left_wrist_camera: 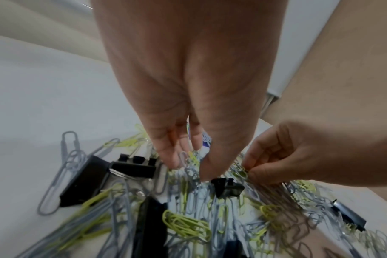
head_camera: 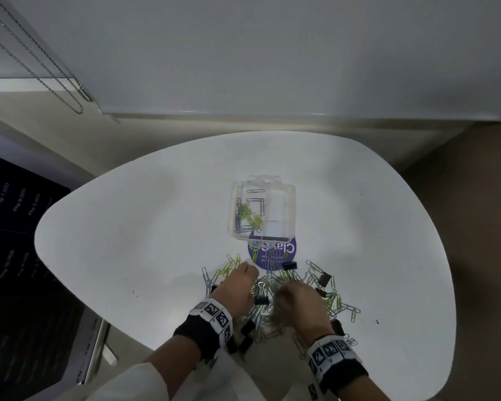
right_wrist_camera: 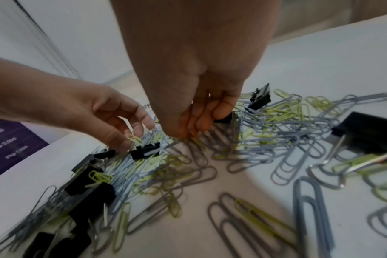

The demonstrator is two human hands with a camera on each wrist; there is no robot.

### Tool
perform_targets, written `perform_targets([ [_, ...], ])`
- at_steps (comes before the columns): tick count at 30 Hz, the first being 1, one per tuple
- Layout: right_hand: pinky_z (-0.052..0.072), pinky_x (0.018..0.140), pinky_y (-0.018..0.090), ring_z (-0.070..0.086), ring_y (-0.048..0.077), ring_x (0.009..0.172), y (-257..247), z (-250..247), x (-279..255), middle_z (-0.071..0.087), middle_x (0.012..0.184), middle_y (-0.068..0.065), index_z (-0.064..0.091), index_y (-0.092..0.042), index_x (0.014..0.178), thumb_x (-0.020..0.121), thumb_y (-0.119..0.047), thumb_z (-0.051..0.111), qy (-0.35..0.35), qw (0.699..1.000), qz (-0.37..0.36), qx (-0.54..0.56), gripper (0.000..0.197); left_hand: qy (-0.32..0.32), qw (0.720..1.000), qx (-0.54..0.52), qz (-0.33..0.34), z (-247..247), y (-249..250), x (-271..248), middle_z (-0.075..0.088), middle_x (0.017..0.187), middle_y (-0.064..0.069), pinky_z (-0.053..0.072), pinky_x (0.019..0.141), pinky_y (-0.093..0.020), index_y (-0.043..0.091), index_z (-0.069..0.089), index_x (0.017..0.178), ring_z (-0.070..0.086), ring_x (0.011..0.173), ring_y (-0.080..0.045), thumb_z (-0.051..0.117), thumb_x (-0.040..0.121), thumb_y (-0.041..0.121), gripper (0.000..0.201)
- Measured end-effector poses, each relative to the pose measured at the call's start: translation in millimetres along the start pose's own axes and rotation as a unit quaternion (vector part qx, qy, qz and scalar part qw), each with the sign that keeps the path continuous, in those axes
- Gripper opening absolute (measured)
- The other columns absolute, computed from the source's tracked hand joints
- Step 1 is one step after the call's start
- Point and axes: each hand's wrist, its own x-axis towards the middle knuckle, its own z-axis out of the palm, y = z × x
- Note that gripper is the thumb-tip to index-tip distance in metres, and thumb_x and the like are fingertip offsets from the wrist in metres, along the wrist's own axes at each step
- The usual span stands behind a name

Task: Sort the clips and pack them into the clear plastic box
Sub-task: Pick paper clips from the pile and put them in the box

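Observation:
A clear plastic box (head_camera: pixel 262 211) stands open mid-table, with grey and yellow-green paper clips in its left compartment. In front of it lies a mixed pile of grey and yellow-green paper clips (head_camera: pixel 310 287) and black binder clips (head_camera: pixel 289 266). Both hands reach down into this pile. My left hand (head_camera: pixel 248 270) (left_wrist_camera: pixel 189 167) has thumb and fingers curled round a yellow-green paper clip (right_wrist_camera: pixel 132 138). My right hand (head_camera: pixel 284 290) (right_wrist_camera: pixel 186 133) pinches another yellow-green clip (left_wrist_camera: pixel 243 172) at the pile's top. A small black binder clip (left_wrist_camera: pixel 226 187) lies between the two hands.
A round purple sticker (head_camera: pixel 284 253) lies between the box and the pile. The white rounded table (head_camera: pixel 128 227) ends just behind my wrists, and some clips lie at that near edge. A wall and a window blind stand beyond the table.

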Motion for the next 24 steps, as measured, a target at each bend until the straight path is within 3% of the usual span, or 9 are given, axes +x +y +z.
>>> perform_targets([
  [3, 0.051, 0.071, 0.024, 0.061, 0.009, 0.076, 0, -4, -2, 0.067, 0.088, -0.007, 0.071, -0.022, 0.089, 0.088, -0.022, 0.063, -0.006, 0.999, 0.030, 0.041, 0.008, -0.005, 0.998, 0.056, -0.013, 5, 2, 0, 0.045, 0.122, -0.011, 0.042, 0.091, -0.030, 0.005, 0.042, 0.128, 0.048, 0.110, -0.026, 0.057, 0.075, -0.004, 0.056],
  [5, 0.053, 0.071, 0.026, 0.061, 0.009, 0.075, 1, -4, -4, 0.066, 0.087, -0.008, 0.070, -0.023, 0.087, 0.088, -0.022, 0.063, -0.007, 0.998, 0.037, 0.049, 0.007, -0.019, 0.995, 0.091, -0.025, 6, 3, 2, 0.045, 0.125, -0.014, 0.043, 0.094, -0.035, 0.002, 0.041, 0.129, 0.047, 0.113, -0.029, 0.055, 0.081, -0.002, 0.050],
  [9, 0.045, 0.064, 0.024, 0.056, 0.010, 0.075, 1, -2, -5, 0.062, 0.084, -0.008, 0.066, -0.023, 0.083, 0.083, -0.034, 0.067, 0.006, 0.999, 0.017, 0.029, 0.012, -0.019, 0.994, 0.100, -0.030, 10, 0, -1, 0.047, 0.124, -0.014, 0.043, 0.094, -0.034, 0.003, 0.045, 0.123, 0.048, 0.111, -0.027, 0.056, 0.085, 0.001, 0.039],
  [13, 0.052, 0.067, 0.031, 0.061, 0.017, 0.074, -2, 2, -2, 0.066, 0.083, -0.003, 0.066, -0.019, 0.081, 0.085, -0.029, 0.065, -0.005, 0.999, 0.021, 0.033, 0.011, 0.000, 0.999, 0.011, -0.042, 7, 0, -8, 0.054, 0.113, -0.011, 0.038, 0.088, -0.027, 0.005, 0.053, 0.108, 0.051, 0.104, -0.023, 0.050, 0.090, 0.006, 0.018],
  [15, 0.053, 0.068, 0.029, 0.062, 0.015, 0.072, -4, 1, -1, 0.068, 0.082, -0.003, 0.069, -0.018, 0.082, 0.084, -0.021, 0.065, -0.014, 0.997, 0.044, 0.056, 0.006, 0.023, 0.996, -0.063, -0.063, 4, -3, -12, 0.057, 0.096, -0.003, 0.040, 0.077, -0.023, 0.014, 0.056, 0.095, 0.054, 0.087, -0.016, 0.056, 0.088, 0.010, 0.008],
  [18, 0.051, 0.065, 0.020, 0.064, 0.007, 0.069, -3, -4, -2, 0.069, 0.075, -0.008, 0.073, -0.019, 0.083, 0.082, -0.017, 0.068, -0.017, 0.991, 0.083, 0.105, 0.005, 0.041, 0.986, -0.129, -0.098, -4, -10, -16, 0.063, 0.083, 0.003, 0.047, 0.066, -0.019, 0.022, 0.058, 0.085, 0.059, 0.073, -0.009, 0.064, 0.084, 0.012, 0.012],
  [21, 0.052, 0.064, 0.014, 0.065, 0.000, 0.069, 0, -10, -7, 0.071, 0.073, -0.008, 0.074, -0.021, 0.081, 0.081, -0.019, 0.074, -0.007, 0.983, 0.097, 0.155, 0.002, 0.051, 0.982, -0.161, -0.084, -22, -11, -20, 0.067, 0.086, 0.000, 0.050, 0.068, -0.014, 0.018, 0.065, 0.088, 0.064, 0.078, -0.009, 0.068, 0.082, 0.013, 0.008],
  [24, 0.049, 0.063, 0.007, 0.065, -0.004, 0.067, 2, -18, -15, 0.071, 0.072, -0.011, 0.072, -0.025, 0.078, 0.078, -0.017, 0.079, 0.012, 0.976, 0.092, 0.197, 0.011, 0.050, 0.974, -0.212, -0.055, -42, -15, -23, 0.069, 0.084, 0.003, 0.055, 0.075, -0.026, 0.024, 0.065, 0.083, 0.066, 0.078, -0.007, 0.071, 0.080, 0.015, 0.011],
])
